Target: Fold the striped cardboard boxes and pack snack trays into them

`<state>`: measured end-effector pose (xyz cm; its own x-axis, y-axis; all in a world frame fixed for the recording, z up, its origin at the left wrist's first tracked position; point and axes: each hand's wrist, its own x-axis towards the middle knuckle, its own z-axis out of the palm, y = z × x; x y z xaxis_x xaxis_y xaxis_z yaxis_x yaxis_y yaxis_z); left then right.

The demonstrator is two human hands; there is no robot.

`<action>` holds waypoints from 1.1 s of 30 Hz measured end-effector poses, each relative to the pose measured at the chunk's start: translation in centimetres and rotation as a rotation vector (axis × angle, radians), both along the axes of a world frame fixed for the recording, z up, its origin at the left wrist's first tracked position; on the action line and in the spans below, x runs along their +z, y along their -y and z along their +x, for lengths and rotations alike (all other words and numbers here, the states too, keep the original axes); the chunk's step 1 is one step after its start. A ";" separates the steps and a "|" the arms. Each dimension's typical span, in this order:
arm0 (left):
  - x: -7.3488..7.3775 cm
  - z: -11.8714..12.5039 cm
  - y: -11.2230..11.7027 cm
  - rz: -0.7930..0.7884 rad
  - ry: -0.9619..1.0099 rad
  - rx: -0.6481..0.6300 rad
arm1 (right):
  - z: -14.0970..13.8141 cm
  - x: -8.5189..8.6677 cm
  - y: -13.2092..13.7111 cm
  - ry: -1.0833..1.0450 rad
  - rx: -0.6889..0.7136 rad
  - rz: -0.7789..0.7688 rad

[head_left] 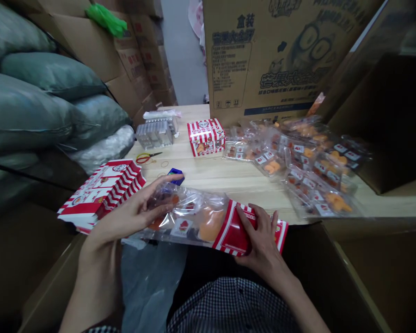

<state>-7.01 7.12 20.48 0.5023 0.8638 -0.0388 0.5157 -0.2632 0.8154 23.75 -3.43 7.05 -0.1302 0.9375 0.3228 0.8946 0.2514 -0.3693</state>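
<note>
Lower centre of frame: clear packet [194,216] lying left-to-right, right end in striped carton [234,233]; left hand [128,218] fingers spread flat over opposite end; right hand [263,243] gripping carton.

Lighting soft, kinda dim, brightest on wooden table [229,178]. Corners fall dark, edges bend fisheye-style. Glare on plastic packets [312,171]. Slight blur throughout.

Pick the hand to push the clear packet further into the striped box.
Left, probably. The left hand lies flat on the clear packet, whose end sits in the mouth of the striped box. The right hand grips that box, so it looks busy steadying it.
</note>
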 end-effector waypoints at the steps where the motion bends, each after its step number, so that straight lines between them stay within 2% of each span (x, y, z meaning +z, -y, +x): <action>1: 0.1 0.0 0.0 0.001 0.020 0.024 | 0.2 0.2 0.0 -0.013 -0.020 0.001; 4: 0.5 -0.2 0.3 0.018 0.060 0.128 | 0.6 0.7 0.0 -0.017 -0.052 -0.007; 6: 0.7 -0.3 0.5 0.021 0.040 0.143 | 0.7 0.8 0.0 0.006 -0.037 0.007; 9: 0.9 -0.1 0.5 0.015 -0.013 0.046 | 0.5 0.8 0.1 0.026 0.004 0.012; 14: 1.5 0.5 -0.9 -0.047 -0.027 -0.162 | 0.3 0.9 0.7 -0.028 0.055 -0.032; 17: 1.7 0.3 -1.3 -0.032 -0.038 -0.166 | 0.3 1.1 1.1 -0.055 0.038 -0.018; 21: 1.9 -0.3 -0.8 0.098 -0.108 -0.108 | -0.2 1.2 1.1 -0.028 -0.008 0.000; 23: 1.9 -0.5 -0.5 0.128 -0.121 -0.121 | -0.3 1.2 1.1 -0.004 -0.025 0.005; 28: 1.4 -0.4 -1.2 -0.015 -0.054 -0.265 | -0.4 1.2 1.3 0.009 0.043 0.003; 31: 0.7 0.2 -2.1 -0.125 0.007 -0.288 | -0.5 1.5 1.3 -0.029 0.069 0.000; 33: 0.1 1.0 -2.4 -0.125 0.008 -0.286 | -0.6 1.5 1.2 -0.032 0.067 0.002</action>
<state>-6.03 9.56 20.59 0.7249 0.6763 -0.1304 0.4283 -0.2944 0.8543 23.15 -4.62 8.58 -0.1822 0.9263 0.3299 0.8637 0.3111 -0.3965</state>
